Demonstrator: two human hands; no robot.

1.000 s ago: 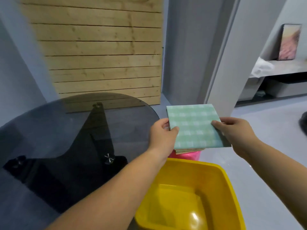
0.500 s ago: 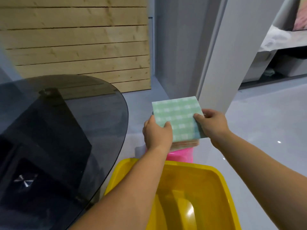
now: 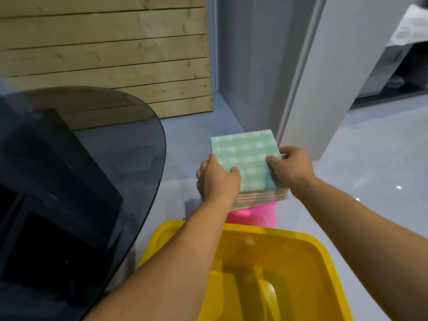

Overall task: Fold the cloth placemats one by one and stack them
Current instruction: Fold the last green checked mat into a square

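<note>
Both hands are curled onto the same folded green-check mat (image 3: 245, 158), one to each side. The left hand (image 3: 218, 179) has its thumb lying on top near the mat's near-left corner and its fingers tucked out of sight under that edge; the right hand (image 3: 293, 169) pinches the right edge, thumb on top, fingers wrapped below. Neither is open; both are closed on cloth. The mat sits squarely on a stack (image 3: 264, 196) of other folded mats, striped edges showing along the near side, and whether the fingers reach under only the top mat or the whole stack cannot be told. The stack rests on a pink stool (image 3: 254, 214), which I'll take as the landmark. The mat is nearly square, with no real long axis, its edges slightly turned against the stool's front; it lies straight ahead of both hands, neither arm nearer. Just nearer than the stool is a yellow tub (image 3: 308, 239), its rim almost touching the stool and both forearms crossing above it. I see no unfolded mats in it. To the stool's left, a little apart, curves the edge of a dark glass table (image 3: 152, 140). Beyond the stool stands a white pillar (image 3: 324, 77), close to the mat's far corner; to the right is bare floor (image 3: 370, 158), the freest way out. My guess is the mat only needs squaring and letting go, hands drawing back over the tub.
</note>
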